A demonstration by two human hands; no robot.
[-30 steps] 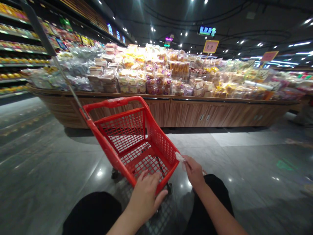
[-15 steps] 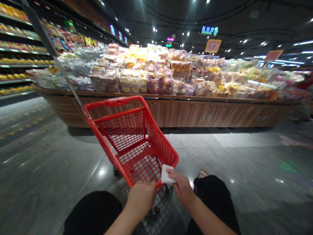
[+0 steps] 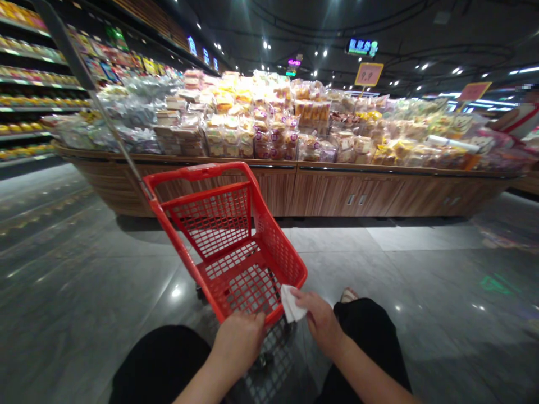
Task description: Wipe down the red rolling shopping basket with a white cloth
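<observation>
Our left hand: clenched on the near rim of a red wheeled basket, apparently steadying it.
Our right hand: pinching a white tissue, held at the basket's near corner.

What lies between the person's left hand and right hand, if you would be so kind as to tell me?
In the head view, the red basket's front rim and a white tissue lie between the left hand and the right hand.
</observation>
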